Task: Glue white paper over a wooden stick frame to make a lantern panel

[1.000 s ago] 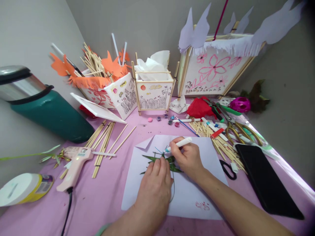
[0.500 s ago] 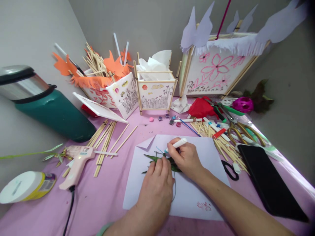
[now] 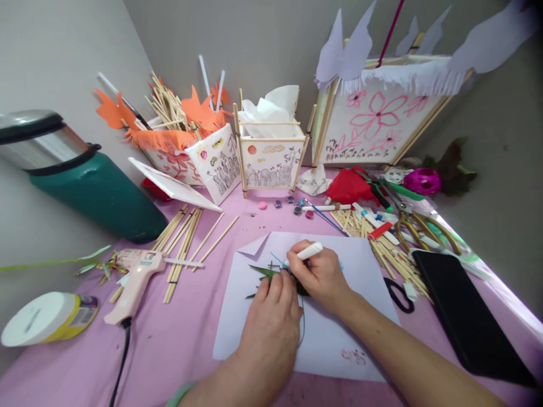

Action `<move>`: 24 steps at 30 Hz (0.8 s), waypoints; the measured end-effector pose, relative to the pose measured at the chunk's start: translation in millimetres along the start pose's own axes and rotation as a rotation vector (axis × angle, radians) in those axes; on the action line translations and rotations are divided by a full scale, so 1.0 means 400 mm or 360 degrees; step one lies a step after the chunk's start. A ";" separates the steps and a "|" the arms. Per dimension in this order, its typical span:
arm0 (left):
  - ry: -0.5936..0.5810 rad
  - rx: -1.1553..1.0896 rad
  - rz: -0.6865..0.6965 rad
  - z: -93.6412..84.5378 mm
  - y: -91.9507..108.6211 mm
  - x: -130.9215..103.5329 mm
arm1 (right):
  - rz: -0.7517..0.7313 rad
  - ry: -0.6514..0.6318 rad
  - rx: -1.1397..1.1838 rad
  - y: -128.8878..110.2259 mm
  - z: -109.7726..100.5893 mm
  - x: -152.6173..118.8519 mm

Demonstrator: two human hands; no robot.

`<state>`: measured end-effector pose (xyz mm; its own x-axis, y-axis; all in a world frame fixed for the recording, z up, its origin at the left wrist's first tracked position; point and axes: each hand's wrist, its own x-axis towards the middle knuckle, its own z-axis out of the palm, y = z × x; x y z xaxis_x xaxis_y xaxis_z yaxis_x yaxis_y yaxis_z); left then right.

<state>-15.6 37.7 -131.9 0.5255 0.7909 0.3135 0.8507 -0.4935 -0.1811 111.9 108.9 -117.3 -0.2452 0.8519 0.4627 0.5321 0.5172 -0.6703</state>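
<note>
My right hand [image 3: 320, 277] is closed around a white marker [image 3: 309, 251] with a blue tip, which touches the paper above the leaves. Thin blue lines run across the sheet there. On the green leaves [image 3: 265, 272] my left hand [image 3: 274, 319] lies palm down, its fingers stretched out and pressing them to the white paper [image 3: 237, 333]. Most of the foliage is hidden beneath my hands. A thin stem curves out beside the left hand. One upper corner of the sheet is folded over, and red scribbles mark its lower right.
On the left are a teal bottle [image 3: 97, 192], a glue gun [image 3: 138, 282], a jar [image 3: 51, 319] and bundled sticks [image 3: 183, 254]. Paper-covered lanterns [image 3: 274, 161] line the back. At right lie loose sticks [image 3: 388, 260], scissors [image 3: 411, 223] and a black phone [image 3: 470, 319].
The marker in my right hand has shifted slightly along the paper beside the leaves. My left hand stays on them. The whole view has moved a little.
</note>
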 end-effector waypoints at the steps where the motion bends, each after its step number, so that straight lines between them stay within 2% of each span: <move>1: 0.0000 -0.0006 0.0001 0.000 0.000 0.000 | -0.0033 -0.0003 -0.0015 0.000 0.000 0.000; 5: 0.0030 -0.0008 0.0013 -0.001 0.001 -0.002 | -0.0208 0.0045 -0.0113 0.005 0.001 0.000; 9: 0.0048 -0.0011 0.0011 -0.002 0.001 -0.002 | -0.0272 0.0043 -0.0164 0.011 0.003 0.000; 17: 0.0008 -0.0032 -0.0020 -0.003 0.001 0.001 | -0.0239 0.0032 -0.0183 0.009 0.005 0.002; 24: 0.0012 -0.0080 -0.0056 -0.005 0.001 0.004 | -0.0066 -0.0026 -0.0084 0.005 0.003 0.009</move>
<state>-14.5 38.0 -129.8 0.4948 0.8055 0.3260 0.8670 -0.4829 -0.1228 111.1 113.0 -117.5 -0.2810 0.8313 0.4796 0.5629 0.5475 -0.6192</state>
